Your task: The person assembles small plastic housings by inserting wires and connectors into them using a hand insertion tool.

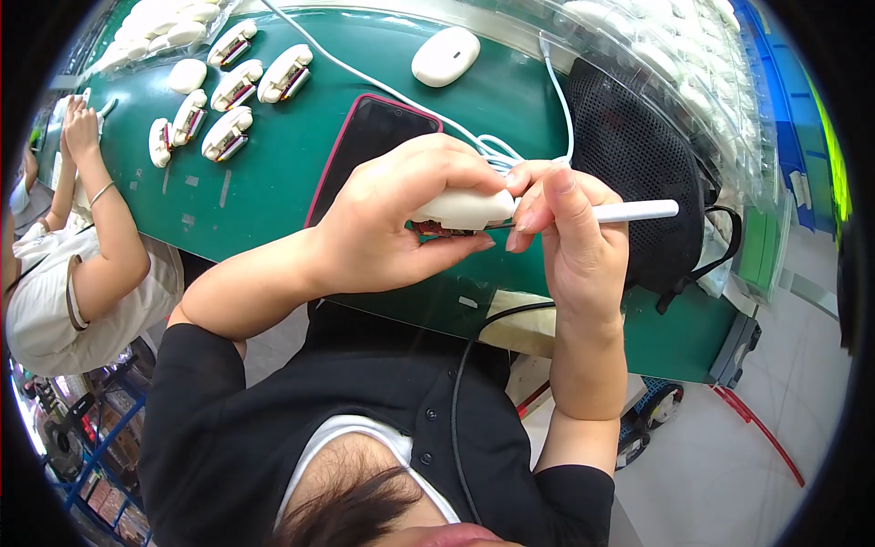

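My left hand [383, 210] is closed around a rounded white housing [469, 208]. Its open underside shows reddish and dark parts inside. Beside it, my right hand [579, 228] grips a slim white pen-shaped tool [638, 211], whose rounded end sticks out to the right. The tool's thin other end points at the housing's right side; whether it touches is hard to tell behind my fingers. Just beyond my fingertips lies a loosely coiled white cable [497, 146]. Under and past my left hand rests a dark-screened phone [374, 132] in a red-pink case.
Several similar white housings [284, 75] with exposed insides stand at the far left of the green table [246, 182]. A closed white oval case [446, 56] lies at the back. On the right are a black mesh bag [629, 137] and clear trays [720, 118]. A co-worker's hands [80, 128] appear far left.
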`<state>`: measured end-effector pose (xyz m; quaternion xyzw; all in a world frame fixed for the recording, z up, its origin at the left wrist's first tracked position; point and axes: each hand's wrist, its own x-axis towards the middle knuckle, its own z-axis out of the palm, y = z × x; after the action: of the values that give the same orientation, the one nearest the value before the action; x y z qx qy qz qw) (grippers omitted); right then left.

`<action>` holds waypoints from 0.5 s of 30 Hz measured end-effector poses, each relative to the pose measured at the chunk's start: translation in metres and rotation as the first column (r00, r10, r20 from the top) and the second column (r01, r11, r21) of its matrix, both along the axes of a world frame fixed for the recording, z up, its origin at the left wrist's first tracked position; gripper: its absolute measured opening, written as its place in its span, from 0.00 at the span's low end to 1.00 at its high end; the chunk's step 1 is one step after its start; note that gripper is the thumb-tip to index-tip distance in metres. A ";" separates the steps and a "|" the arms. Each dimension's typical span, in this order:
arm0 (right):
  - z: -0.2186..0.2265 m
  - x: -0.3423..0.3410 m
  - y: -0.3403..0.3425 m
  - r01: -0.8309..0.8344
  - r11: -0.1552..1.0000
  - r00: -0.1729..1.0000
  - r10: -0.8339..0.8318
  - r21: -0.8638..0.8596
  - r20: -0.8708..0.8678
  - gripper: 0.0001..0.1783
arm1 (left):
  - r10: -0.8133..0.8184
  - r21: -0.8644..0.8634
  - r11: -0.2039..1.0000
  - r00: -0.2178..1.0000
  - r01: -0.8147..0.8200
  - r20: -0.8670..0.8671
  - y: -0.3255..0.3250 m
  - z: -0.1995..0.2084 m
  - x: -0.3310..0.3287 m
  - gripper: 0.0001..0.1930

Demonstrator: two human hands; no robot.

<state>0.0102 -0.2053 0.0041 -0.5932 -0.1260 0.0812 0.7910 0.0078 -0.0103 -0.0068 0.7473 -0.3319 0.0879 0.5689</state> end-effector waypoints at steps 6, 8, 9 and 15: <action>0.000 0.000 0.000 -0.006 1.000 1.000 0.006 0.024 0.004 0.21 | 0.002 -0.003 1.000 1.000 -0.002 0.013 0.000 0.001 0.000 0.25; 0.002 -0.001 0.000 -0.008 1.000 1.000 0.009 0.023 -0.010 0.21 | -0.001 -0.004 1.000 1.000 0.001 0.010 0.000 0.002 0.000 0.25; 0.003 -0.001 0.000 -0.009 1.000 1.000 0.010 0.021 -0.023 0.21 | -0.005 -0.006 1.000 1.000 0.005 0.007 0.000 0.002 0.000 0.25; 0.000 0.000 -0.003 -0.027 0.999 1.000 0.027 0.025 0.011 0.20 | -0.021 0.014 1.000 0.999 0.020 0.043 0.001 0.001 0.001 0.26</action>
<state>0.0105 -0.2079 0.0042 -0.5818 -0.1393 0.0868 0.7966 0.0090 -0.0090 -0.0056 0.7456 -0.3525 0.0959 0.5572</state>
